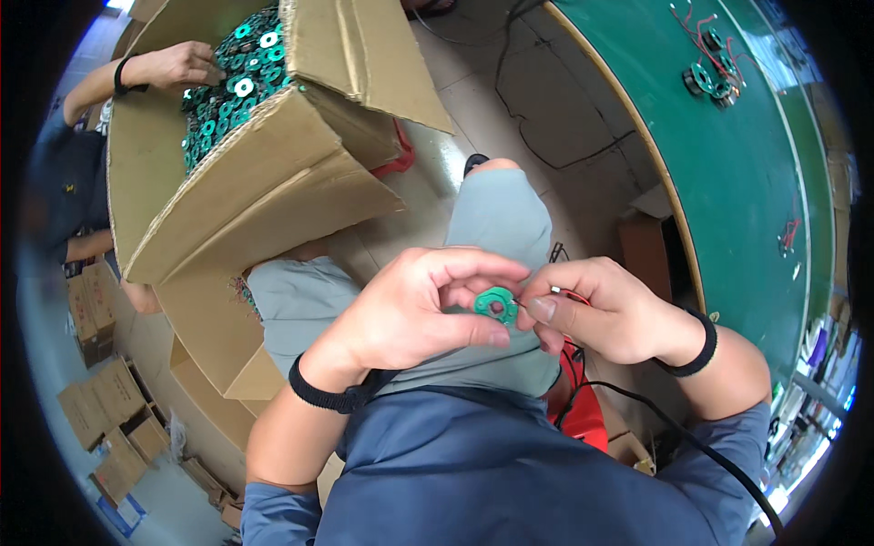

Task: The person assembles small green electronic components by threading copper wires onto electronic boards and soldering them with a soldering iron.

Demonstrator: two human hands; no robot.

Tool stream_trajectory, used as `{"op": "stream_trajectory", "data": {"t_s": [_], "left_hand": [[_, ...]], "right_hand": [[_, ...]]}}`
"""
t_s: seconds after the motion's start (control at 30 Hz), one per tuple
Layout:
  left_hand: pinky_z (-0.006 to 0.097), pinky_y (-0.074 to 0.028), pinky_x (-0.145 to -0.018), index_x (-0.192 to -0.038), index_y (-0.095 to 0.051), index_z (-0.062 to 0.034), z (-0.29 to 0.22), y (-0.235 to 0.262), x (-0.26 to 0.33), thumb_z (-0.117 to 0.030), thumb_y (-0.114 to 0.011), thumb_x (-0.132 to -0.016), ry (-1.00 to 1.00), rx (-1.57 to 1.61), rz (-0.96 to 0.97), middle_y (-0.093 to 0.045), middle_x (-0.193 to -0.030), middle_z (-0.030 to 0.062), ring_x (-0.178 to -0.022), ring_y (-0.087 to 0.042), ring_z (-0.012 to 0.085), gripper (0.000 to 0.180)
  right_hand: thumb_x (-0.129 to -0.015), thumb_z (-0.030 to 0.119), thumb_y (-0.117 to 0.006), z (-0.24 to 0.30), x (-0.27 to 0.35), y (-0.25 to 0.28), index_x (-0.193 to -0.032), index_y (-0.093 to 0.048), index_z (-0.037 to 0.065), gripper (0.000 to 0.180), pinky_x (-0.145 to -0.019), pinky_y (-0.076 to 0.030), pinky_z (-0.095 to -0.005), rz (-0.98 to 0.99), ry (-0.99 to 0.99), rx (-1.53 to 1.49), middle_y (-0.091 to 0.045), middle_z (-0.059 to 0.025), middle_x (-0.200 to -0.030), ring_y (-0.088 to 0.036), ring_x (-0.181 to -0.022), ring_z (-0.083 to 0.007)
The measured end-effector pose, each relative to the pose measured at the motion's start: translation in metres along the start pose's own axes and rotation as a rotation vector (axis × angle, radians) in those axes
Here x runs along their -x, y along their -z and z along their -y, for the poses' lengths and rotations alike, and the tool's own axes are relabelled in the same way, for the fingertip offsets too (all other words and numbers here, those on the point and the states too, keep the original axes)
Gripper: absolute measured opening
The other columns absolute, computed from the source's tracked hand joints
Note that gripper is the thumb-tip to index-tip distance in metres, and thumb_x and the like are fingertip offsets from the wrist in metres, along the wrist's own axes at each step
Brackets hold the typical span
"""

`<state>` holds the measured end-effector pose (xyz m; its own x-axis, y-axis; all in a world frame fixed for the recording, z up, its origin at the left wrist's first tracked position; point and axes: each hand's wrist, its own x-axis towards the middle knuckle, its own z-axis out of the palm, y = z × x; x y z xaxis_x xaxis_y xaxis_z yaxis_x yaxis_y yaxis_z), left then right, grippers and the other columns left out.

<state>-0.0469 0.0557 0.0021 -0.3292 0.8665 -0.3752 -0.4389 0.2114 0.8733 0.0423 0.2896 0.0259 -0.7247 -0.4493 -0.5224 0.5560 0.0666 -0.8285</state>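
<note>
Above my lap, my left hand (pixel 414 305) holds a small green ring-shaped part (pixel 484 300) with a hole in its middle, gripped between thumb and fingers. My right hand (pixel 610 309) is close against it on the right. Its thumb and forefinger pinch a short red-and-black wire lead (pixel 572 294) with a small white plug. The fingertips hide where the lead runs toward the green part, so I cannot tell whether the two are joined.
A big open cardboard box (pixel 246 173) at the upper left is full of similar green rings; another person's hand (pixel 182 65) reaches into it. A green-topped table (pixel 728 182) on the right bears wired parts (pixel 715 80) and a red lead (pixel 789 235). A black cable (pixel 674 419) crosses beside my right arm.
</note>
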Motion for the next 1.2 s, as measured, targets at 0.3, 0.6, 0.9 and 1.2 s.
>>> {"op": "stream_trajectory", "data": {"t_s": [0.3, 0.6, 0.9, 1.2], "left_hand": [[0.020, -0.050, -0.072, -0.123, -0.065, 0.0000, 0.014, -0.011, 0.014, 0.001, -0.076, -0.086, 0.119, 0.039, -0.324, -0.066, -0.091, -0.0048, -0.076, -0.057, 0.0000, 0.039], [0.020, -0.052, -0.075, -0.127, -0.062, 0.0016, 0.017, -0.024, 0.024, 0.009, -0.076, -0.082, 0.032, -0.069, -0.316, -0.064, -0.101, -0.0005, -0.087, -0.062, 0.0034, 0.048], [0.022, -0.054, -0.076, -0.124, -0.065, 0.0011, 0.022, -0.030, 0.021, 0.005, -0.076, -0.084, -0.052, -0.079, -0.384, -0.068, -0.105, 0.0058, -0.086, -0.067, 0.0081, 0.041], [0.026, -0.053, -0.074, -0.122, -0.066, 0.0004, 0.006, -0.027, 0.014, 0.000, -0.074, -0.083, -0.161, -0.320, -0.362, -0.069, -0.101, 0.0076, -0.087, -0.068, 0.0132, 0.039]], "right_hand": [[-0.080, 0.021, -0.075, -0.001, 0.003, 0.006, -0.123, -0.063, 0.008, 0.047, -0.104, -0.039, -0.0496, -0.561, 0.730, 1.001, -0.058, -0.0113, -0.126, -0.054, -0.122, -0.0271], [-0.091, 0.019, -0.066, -0.023, -0.002, -0.005, -0.092, -0.065, 0.010, 0.009, -0.097, -0.043, -0.0468, -0.334, 0.523, 0.870, -0.066, -0.0059, -0.079, -0.064, -0.091, -0.0267], [-0.091, 0.005, -0.056, -0.021, 0.002, -0.011, -0.091, -0.062, 0.004, 0.006, -0.062, -0.050, -0.0419, -0.264, 0.510, 0.522, -0.065, -0.0113, -0.075, -0.063, -0.068, -0.0330], [-0.091, 0.005, -0.055, -0.004, 0.004, -0.010, -0.088, -0.063, 0.004, 0.009, -0.055, -0.047, -0.0384, -0.166, 0.435, 0.430, -0.061, -0.0123, -0.065, -0.062, -0.057, -0.0293]]}}
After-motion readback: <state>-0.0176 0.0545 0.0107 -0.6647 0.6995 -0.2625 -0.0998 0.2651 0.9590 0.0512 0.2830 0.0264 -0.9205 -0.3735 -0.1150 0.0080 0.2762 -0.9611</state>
